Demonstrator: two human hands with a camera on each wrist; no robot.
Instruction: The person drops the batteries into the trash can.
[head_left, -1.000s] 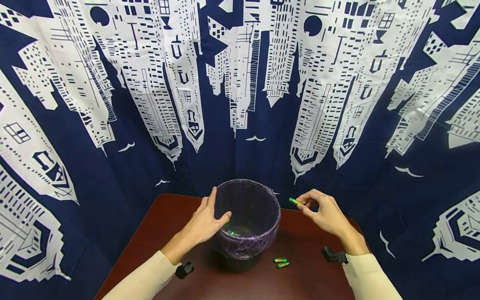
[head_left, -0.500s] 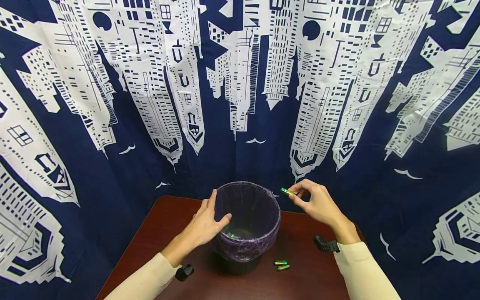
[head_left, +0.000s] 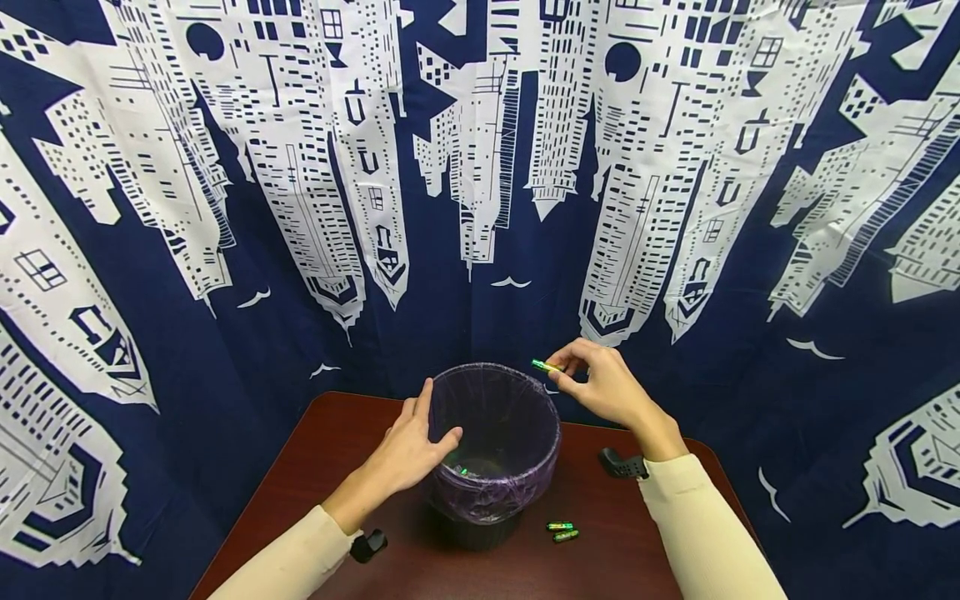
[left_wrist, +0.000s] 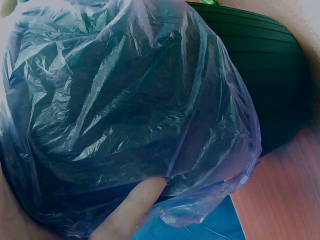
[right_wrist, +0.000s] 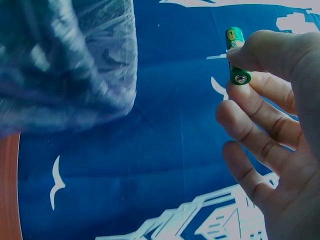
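Observation:
My right hand [head_left: 603,385] pinches a green battery [head_left: 546,366] between thumb and fingertips, just beyond the right rim of a dark trash bin [head_left: 477,534]. In the right wrist view the battery [right_wrist: 234,37] points one end cap toward the camera, and the other fingers curve loosely below. A thin purple bag [head_left: 491,493] lines the bin and folds down over its outside. My left hand [head_left: 408,448] rests at the bin's left side with fingers extended; one finger [left_wrist: 132,207] lies against the bag in the left wrist view. Something small and green [head_left: 464,472] shows inside the bin.
Two more green batteries, a nearer one [head_left: 566,537] and a farther one [head_left: 559,526], lie side by side on the reddish-brown table [head_left: 337,433], right of the bin. A navy curtain [head_left: 450,333] with white city buildings hangs behind the table.
My right hand has moved left and upward with the battery, closer to the bin's rim. The left hand stays where it was on the bin.

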